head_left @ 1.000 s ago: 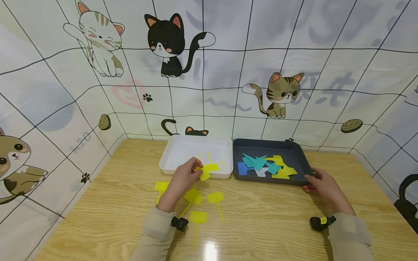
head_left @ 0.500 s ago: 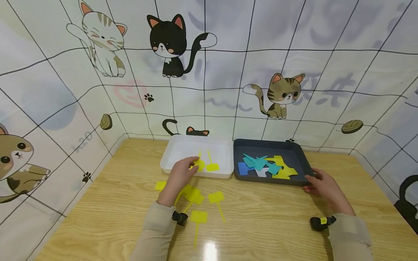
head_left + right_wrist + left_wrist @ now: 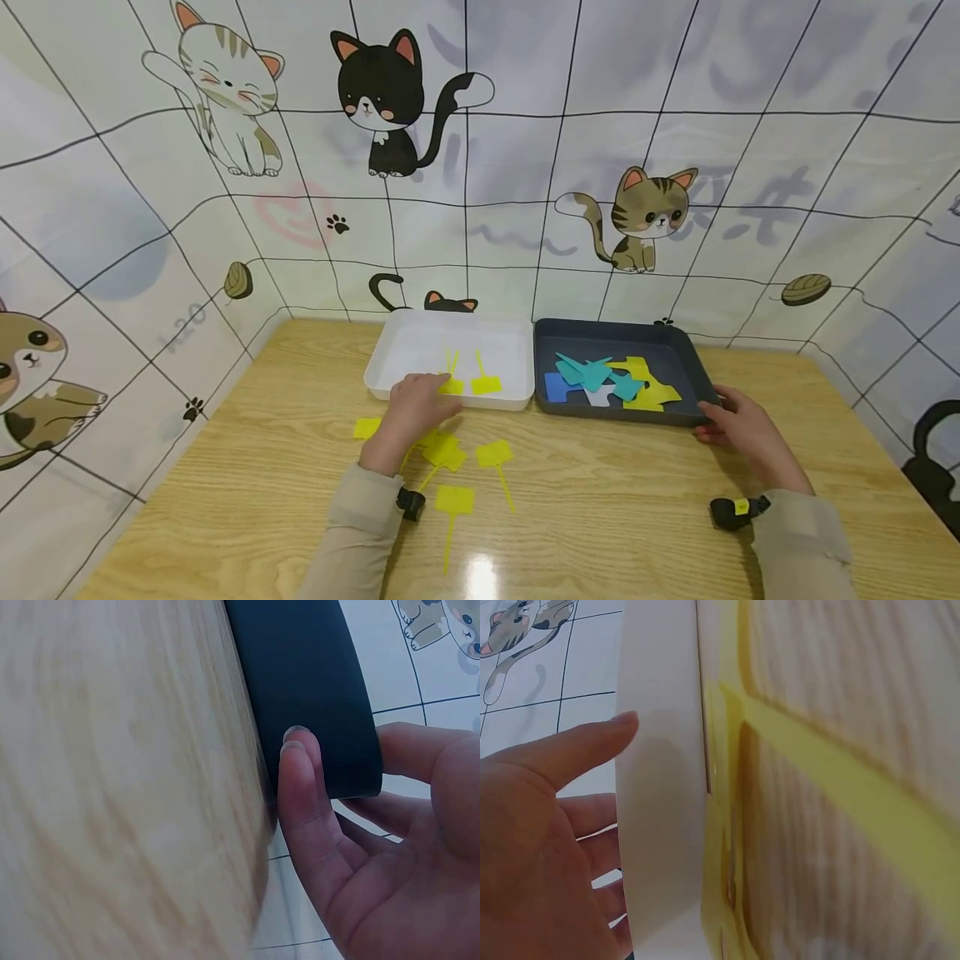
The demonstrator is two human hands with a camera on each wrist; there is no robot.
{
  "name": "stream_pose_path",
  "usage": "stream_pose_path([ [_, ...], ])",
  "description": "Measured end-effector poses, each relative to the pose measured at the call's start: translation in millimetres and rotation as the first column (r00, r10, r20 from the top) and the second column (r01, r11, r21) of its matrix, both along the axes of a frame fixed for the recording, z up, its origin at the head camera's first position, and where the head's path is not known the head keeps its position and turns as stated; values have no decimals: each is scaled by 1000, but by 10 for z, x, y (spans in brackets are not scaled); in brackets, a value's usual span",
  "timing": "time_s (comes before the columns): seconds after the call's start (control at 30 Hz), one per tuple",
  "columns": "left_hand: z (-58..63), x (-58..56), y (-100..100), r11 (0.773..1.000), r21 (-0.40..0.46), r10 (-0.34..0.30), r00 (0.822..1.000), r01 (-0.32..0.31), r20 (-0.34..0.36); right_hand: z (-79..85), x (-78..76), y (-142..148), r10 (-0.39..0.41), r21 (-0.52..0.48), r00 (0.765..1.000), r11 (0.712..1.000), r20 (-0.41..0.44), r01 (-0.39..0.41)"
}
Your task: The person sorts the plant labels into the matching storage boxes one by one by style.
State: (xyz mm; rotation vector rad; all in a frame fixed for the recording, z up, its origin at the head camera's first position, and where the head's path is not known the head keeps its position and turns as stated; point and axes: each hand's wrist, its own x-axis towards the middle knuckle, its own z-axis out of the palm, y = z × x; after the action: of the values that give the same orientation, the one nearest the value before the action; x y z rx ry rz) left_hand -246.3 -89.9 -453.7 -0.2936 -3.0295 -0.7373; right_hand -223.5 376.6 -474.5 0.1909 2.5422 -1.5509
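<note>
My left hand (image 3: 414,408) is over the front wall of the white tray (image 3: 420,343), with its fingers inside and its thumb apart. Nothing shows held in it. Beside its fingertips lie yellow T-shaped plant labels (image 3: 486,385) with thin stems. Below that hand, more yellow labels (image 3: 454,500) lie on the table, some overlapping and partly hidden by the wrist. At the front right corner of the dark grey tray (image 3: 600,335), my right hand (image 3: 742,427) grips the wall and rim. In the right wrist view, two fingers press against the dark tray's outer wall (image 3: 307,667).
Teal pieces (image 3: 597,377), a blue piece (image 3: 561,388), a pale piece (image 3: 598,395) and yellow cut pieces (image 3: 651,390) lie inside the dark tray. Both trays stand side by side against a cat-printed cloth (image 3: 510,167) at the back of the wooden table (image 3: 600,508).
My left hand has let go of yellow labels inside the white tray and drawn back left toward its front wall. My right hand stays at the dark tray's corner.
</note>
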Motion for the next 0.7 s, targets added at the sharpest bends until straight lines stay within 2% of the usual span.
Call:
stream_pose_path([
  [0.27,-15,60,-10,989,-140,-46,999,48,23,2,29,5,13,1,1000,1000,-3,-13],
  [0.43,-14,74,-25,992,-117,-51,997,57,53,1,15,-4,-7,4,1000,1000,-5,7],
  [0.7,-58,12,-44,994,-81,-70,995,76,67,-4,-1,-2,-9,-4,1000,1000,4,9],
])
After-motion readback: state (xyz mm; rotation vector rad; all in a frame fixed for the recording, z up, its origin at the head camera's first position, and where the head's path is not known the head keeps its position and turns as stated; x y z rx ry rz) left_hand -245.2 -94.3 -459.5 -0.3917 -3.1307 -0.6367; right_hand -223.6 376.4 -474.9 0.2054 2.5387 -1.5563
